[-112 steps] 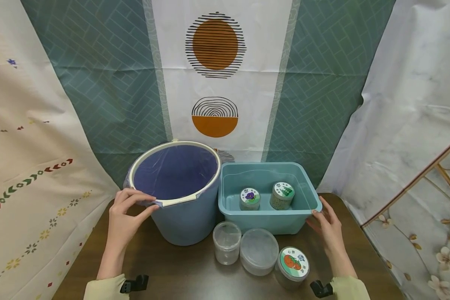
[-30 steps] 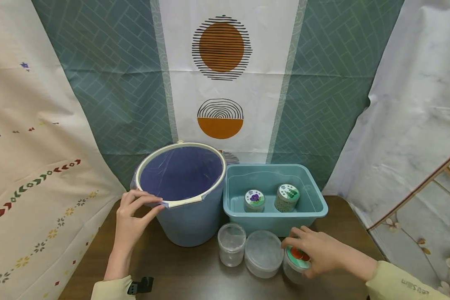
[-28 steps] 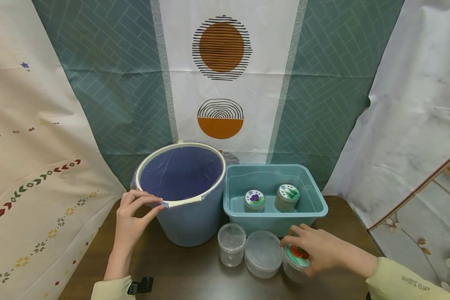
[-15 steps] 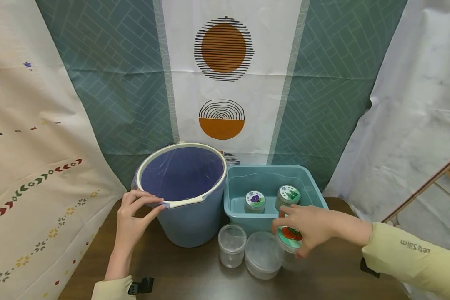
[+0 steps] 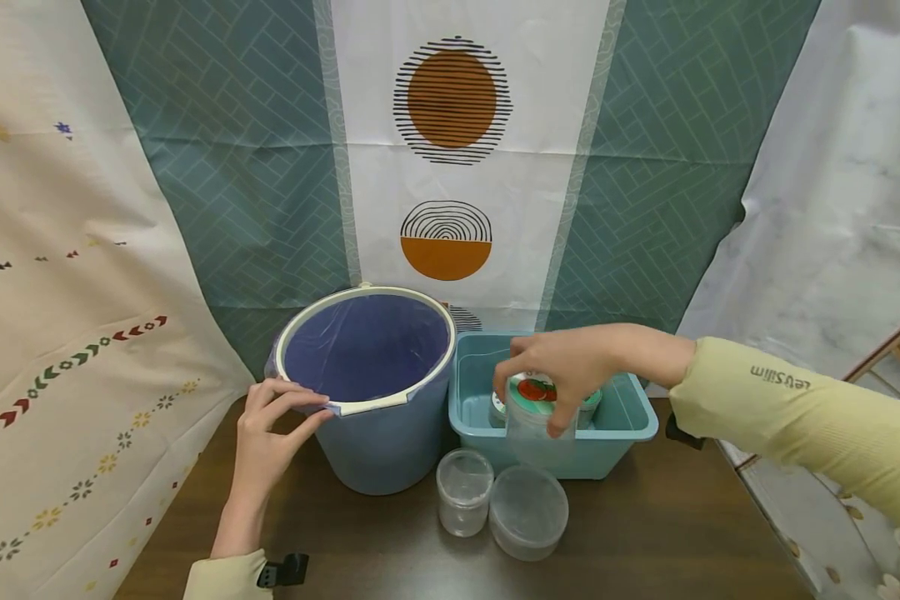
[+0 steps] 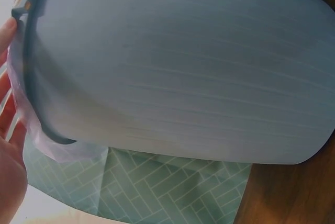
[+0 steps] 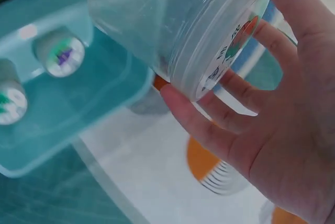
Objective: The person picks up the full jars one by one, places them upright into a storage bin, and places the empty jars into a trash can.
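Observation:
My right hand (image 5: 570, 367) grips a clear jar (image 5: 538, 433) by its lid, which carries a red fruit picture on green and white. It is raised at the front edge of the teal basin (image 5: 630, 434), and in the head view it partly hides two smaller jars inside. The right wrist view shows those as a purple-flower jar (image 7: 64, 59) and a green-pictured jar (image 7: 10, 103). Thumb and fingers of my left hand (image 5: 266, 429) pinch the front rim of a blue bucket (image 5: 382, 458), where a thin plastic liner (image 6: 57, 150) folds over the edge.
In front of the bucket and basin, a clear narrow jar (image 5: 464, 496) and a wider round tub (image 5: 528, 517) stand side by side on the dark wooden table (image 5: 367, 550). Patterned cloth (image 5: 255, 167) hangs close behind and at both sides.
My right hand has left the basin's right corner, taken hold of the fruit-lid jar and lifted it from the table, up and leftward to the basin. My left hand stays on the bucket rim.

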`<state>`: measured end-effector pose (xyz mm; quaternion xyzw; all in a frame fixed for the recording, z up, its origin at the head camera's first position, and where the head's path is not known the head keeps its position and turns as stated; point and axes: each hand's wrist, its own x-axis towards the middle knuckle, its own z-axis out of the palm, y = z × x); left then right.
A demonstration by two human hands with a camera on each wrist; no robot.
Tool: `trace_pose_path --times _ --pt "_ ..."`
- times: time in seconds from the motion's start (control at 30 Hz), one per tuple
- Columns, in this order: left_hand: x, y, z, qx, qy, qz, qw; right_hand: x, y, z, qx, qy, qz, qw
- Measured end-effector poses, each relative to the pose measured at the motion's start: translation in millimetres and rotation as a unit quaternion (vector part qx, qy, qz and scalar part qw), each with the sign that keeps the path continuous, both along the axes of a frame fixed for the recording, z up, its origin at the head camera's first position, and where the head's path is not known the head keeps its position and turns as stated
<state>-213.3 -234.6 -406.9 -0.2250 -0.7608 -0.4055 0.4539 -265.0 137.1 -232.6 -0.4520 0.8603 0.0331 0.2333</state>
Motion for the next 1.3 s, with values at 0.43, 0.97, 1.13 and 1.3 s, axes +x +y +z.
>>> trace_pose_path --times 0.43,0.97,1.13,1.3 --pt "7.2 5 10.6 0.01 0.003 -0.009 0.9999 -59.2 -75 66.2 -0.012 0.039 0.003 0.999" --pt "-10.6 -12 -14.3 0.002 -0.01 0.002 0.9999 -87.0 -145 82.8 -0.037 0.027 -0.008 0.999" --pt "-9.2 -12 -11.9 0.002 -0.016 -0.001 0.9999 -93.1 -169 69.1 -0.065 0.008 -0.042 0.997" --pt "-8.8 -10 -11.2 -0.001 -0.015 -0.008 0.9999 -104.6 -184 42.7 -0.118 0.023 -0.031 0.992"
